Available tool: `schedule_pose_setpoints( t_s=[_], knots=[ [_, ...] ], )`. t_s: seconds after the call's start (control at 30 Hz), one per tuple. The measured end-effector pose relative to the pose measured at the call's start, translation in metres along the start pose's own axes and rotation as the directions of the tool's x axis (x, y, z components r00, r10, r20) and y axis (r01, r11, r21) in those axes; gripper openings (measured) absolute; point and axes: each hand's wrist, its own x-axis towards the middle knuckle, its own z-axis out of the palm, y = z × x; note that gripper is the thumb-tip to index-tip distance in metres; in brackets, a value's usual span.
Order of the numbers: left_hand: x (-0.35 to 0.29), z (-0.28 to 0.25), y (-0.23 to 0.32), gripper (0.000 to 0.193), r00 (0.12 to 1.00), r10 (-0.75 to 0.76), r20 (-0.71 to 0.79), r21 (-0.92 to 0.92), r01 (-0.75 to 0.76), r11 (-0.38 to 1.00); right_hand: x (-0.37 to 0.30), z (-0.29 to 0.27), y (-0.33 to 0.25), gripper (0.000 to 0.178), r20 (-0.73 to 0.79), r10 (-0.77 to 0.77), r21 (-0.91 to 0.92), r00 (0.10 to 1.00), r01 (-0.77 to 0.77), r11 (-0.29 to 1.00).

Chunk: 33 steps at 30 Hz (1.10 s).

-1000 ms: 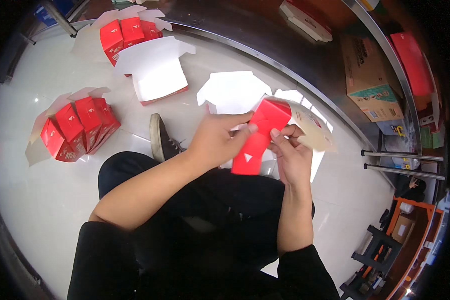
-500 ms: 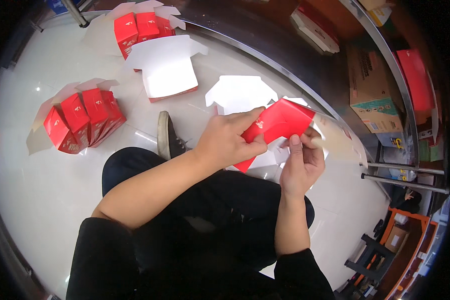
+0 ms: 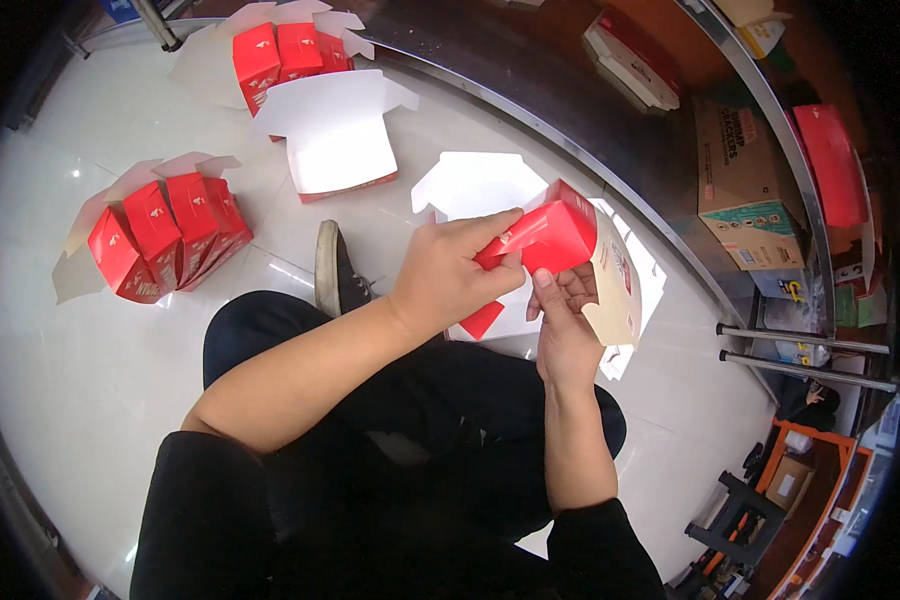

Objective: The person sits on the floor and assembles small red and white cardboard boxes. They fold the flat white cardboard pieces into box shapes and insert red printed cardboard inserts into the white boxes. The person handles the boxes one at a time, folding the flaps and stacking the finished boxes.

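Note:
A partly folded red paperboard food box (image 3: 566, 232) is held up in front of me, its cream-coloured lid flap (image 3: 616, 290) hanging down on the right. My left hand (image 3: 455, 265) pinches the narrow left end between thumb and fingers. Against the underside, my right hand (image 3: 570, 325) grips with its thumb in front and its curled fingers partly hidden under the box. Below and behind lie white unfolded box blanks (image 3: 480, 187) on the floor, partly covered by my hands and the box.
Several folded red boxes (image 3: 175, 235) stand in a row at the left, and more red boxes (image 3: 288, 55) stand farther off. Near them lies an open white-lined box (image 3: 340, 140). A metal shelf with a brown carton (image 3: 745, 180) curves along the right. My shoe (image 3: 338, 270) rests mid-floor.
The red box has turned from a flatter panel into a more three-dimensional shape, its lid flap now swung down at the right. My right hand has shifted slightly left beneath it.

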Motion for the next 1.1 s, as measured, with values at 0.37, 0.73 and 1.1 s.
schedule_pose_setpoints(
  t_s=[0.37, 0.73, 1.1],
  knots=[
    [0.014, -0.006, -0.011, 0.027, 0.828, 0.560, -0.029, 0.256, -0.535, 0.805, 0.005, -0.002, -0.015, 0.032, -0.053, 0.052, 0.161, 0.997, -0.043, 0.986],
    [0.006, -0.006, -0.001, 0.048, 0.966, 0.245, 0.076, 0.103, -0.252, 0.962, -0.002, -0.005, 0.000, 0.015, -0.089, -0.010, -0.058, 0.996, 0.005, 0.998],
    [0.015, -0.002, -0.015, 0.076, 0.955, -0.174, 0.239, -0.203, 0.225, 0.953, 0.018, -0.031, -0.010, 0.052, 0.353, -0.263, -0.451, 0.898, 0.409, 0.793]
  ],
)
